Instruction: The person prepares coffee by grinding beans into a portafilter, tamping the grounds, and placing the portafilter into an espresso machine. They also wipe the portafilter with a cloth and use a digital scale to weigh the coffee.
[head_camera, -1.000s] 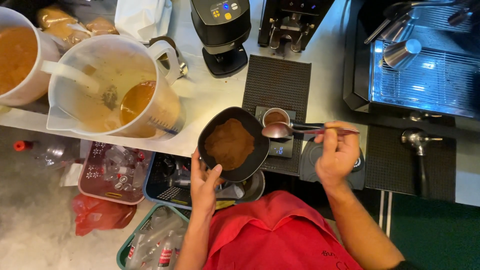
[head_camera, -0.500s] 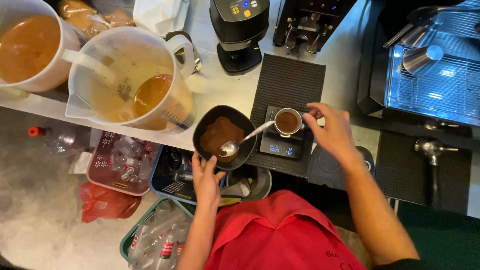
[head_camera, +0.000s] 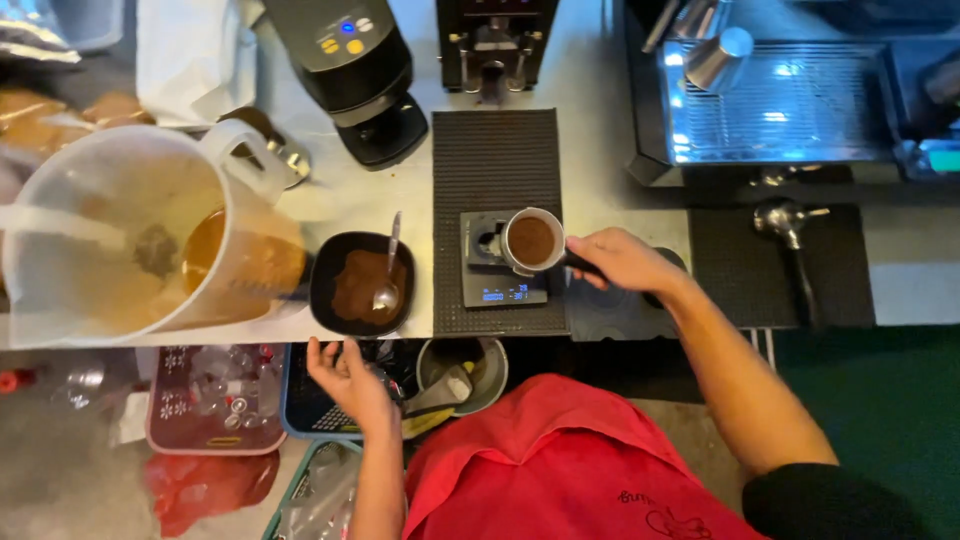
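While the big translucent pitcher of amber liquid is sitting at the far left of the tabletop, the left hand is hanging just below the tabletop edge, open-palmed and gripping nothing, right under the black bowl of coffee grounds. A metal spoon is now resting in that bowl, handle pointing away from the person. Moving right, the portafilter basket full of grounds is sitting on the small scale, which is on the ribbed black mat. The right hand is closed around the portafilter's dark handle; that's the right spot to take it, since the metal head looks heavy and stiff and the loose grounds will probably spill if it's tipped. Keeping it level seems key. Farther right, a tamper-like tool is lying on another mat in front of the espresso machine.

Compared with half a second ago, the spoon is no longer in the right hand over the bowl; it's parked in the grounds, and the left hand has dropped away from the bowl's rim.
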